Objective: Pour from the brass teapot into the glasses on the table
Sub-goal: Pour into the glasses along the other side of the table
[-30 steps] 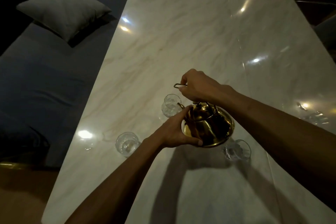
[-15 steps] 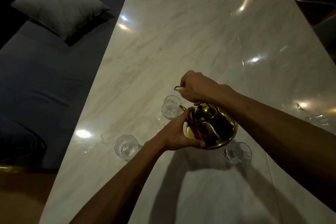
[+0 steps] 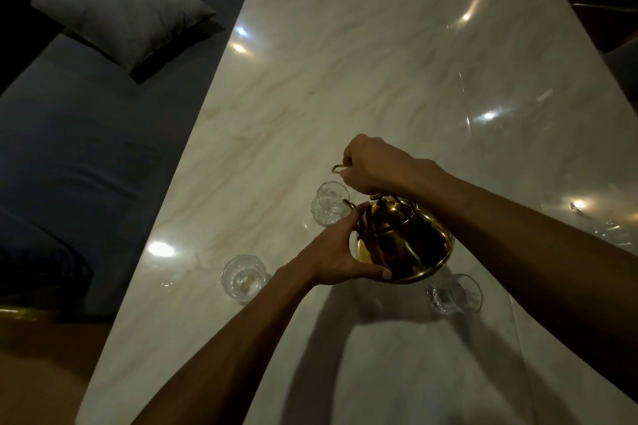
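Teapot [image 3: 404,241] tips further toward the far glass [image 3: 329,203]; right hand [image 3: 373,166] grips handle, left hand [image 3: 338,255] cups its side — pour slow.

left hand [image 3: 336,254] cupped, right hand [image 3: 374,164] fisted

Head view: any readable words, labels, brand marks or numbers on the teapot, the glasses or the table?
None can be read.
Brass teapot: no marking shows, only reflections.
Three glasses: clear, no print.
Marble table: only veining and light glare.
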